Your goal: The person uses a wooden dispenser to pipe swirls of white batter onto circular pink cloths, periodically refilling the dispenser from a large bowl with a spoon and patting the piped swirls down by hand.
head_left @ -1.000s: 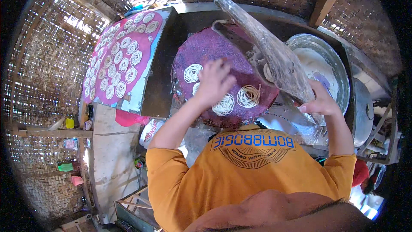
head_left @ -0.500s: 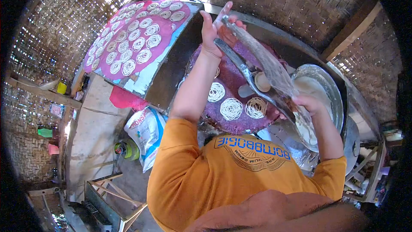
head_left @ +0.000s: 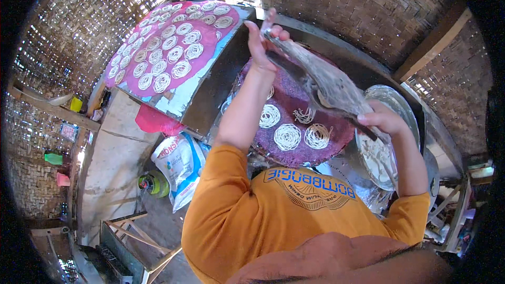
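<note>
Both my hands hold a long wooden hand press (head_left: 336, 85), two bars crusted with pale dough, slanting above a round purple cloth-covered tray (head_left: 336, 144). My left hand (head_left: 264, 47) is at its far left end, fingers curled over the bar, thumb and one finger sticking up. My right hand (head_left: 383, 118) wraps around the near right end. Below the press, a small loose bunch of pale noodle strands (head_left: 304, 115) lies on the tray. Round noodle coils (head_left: 287, 137) lie in front of it. The press's middle is partly blurred.
At right stands a large metal basin (head_left: 374, 165) with whitish dough or flour. Back left, a raised board (head_left: 184, 100) carries a pink cloth (head_left: 173, 80) with many noodle coils. A white-and-blue sack (head_left: 181, 165) and a green gas cylinder (head_left: 153, 183) stand on the floor at left.
The press has tilted and its two bars have come closer together, hiding the pale cylinders seen between them. A small bunch of strands now shows on the tray beneath. The view shifted slightly.
</note>
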Tool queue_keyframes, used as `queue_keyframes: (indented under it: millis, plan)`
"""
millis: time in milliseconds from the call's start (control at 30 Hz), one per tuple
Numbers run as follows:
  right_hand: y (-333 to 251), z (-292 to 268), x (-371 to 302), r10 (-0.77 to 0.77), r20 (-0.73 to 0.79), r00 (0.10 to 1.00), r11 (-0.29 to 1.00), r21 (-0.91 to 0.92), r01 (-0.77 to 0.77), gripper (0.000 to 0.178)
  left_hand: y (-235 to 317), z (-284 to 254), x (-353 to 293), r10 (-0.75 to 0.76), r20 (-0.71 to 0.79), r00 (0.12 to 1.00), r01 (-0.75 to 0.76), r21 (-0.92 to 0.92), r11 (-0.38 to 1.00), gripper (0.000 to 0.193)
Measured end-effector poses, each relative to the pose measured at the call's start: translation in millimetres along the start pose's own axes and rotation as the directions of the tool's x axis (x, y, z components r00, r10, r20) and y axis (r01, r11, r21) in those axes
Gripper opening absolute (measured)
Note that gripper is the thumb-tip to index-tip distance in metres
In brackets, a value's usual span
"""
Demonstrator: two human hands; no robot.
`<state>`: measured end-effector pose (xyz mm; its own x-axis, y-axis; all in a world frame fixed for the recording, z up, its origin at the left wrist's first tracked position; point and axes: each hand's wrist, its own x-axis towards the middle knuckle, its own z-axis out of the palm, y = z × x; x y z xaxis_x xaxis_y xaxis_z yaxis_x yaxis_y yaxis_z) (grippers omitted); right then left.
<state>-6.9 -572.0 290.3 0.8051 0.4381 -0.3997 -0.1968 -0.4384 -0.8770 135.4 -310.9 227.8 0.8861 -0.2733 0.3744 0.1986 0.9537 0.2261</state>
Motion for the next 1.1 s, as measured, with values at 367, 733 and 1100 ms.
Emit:
queue_keyframes:
  millis: [367,733,1100]
  plan:
    - [0.1,6.9,-22.5,0.013,0.095,0.995,0.997,0.078,-0.020,0.058,-1.5,18.4,-18.6,0.010,0.012,1.000,-0.011,0.064,0.998,0.061]
    - [15.6,8.1,-18.6,-0.028,-0.083,0.996,0.997,0.066,0.034,0.056,-47.4,-44.1,-31.6,-0.539,-0.155,0.828,0.136,0.988,-0.075,0.039]
    - [33.2,10.2,-3.6,-0.238,-0.174,0.955,0.971,-0.062,0.231,0.057,-62.9,-66.3,-70.9,-0.457,-0.420,0.784,0.550,0.811,0.197,0.048]
